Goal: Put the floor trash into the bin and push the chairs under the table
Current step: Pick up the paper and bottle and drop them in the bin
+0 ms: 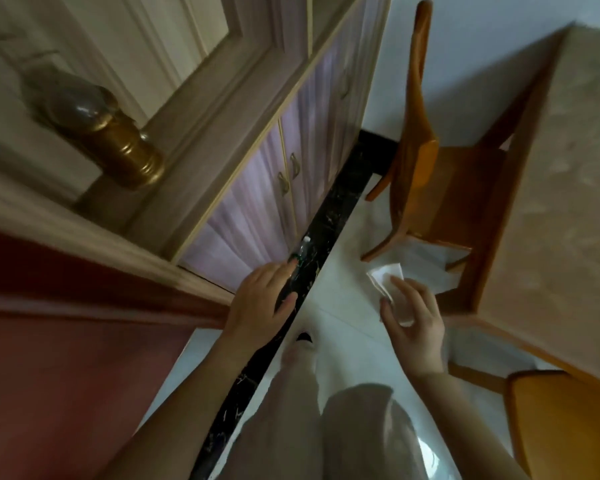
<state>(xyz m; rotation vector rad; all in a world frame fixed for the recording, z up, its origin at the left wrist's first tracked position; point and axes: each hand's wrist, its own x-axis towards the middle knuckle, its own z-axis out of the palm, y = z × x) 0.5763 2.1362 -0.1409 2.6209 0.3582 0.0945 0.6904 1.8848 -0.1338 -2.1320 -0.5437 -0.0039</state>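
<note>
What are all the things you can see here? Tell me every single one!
bottle: one, clear with a green label, in the left hand
paper: one, white, crumpled, in the right hand
far chair: one, orange-brown wood, at the table's edge
near chair: one, orange-brown wood, lower right
table: one, beige cloth, right
cabinet: one, lilac doors, centre
door knob: one, brass, upper left
floor strip: one, black, beside the cabinet
left hand: grips the bottle
right hand: pinches the paper

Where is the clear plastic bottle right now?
Head view, left of centre: the clear plastic bottle is held in the left hand, over the black marble floor strip beside the lilac cabinet doors.
</note>
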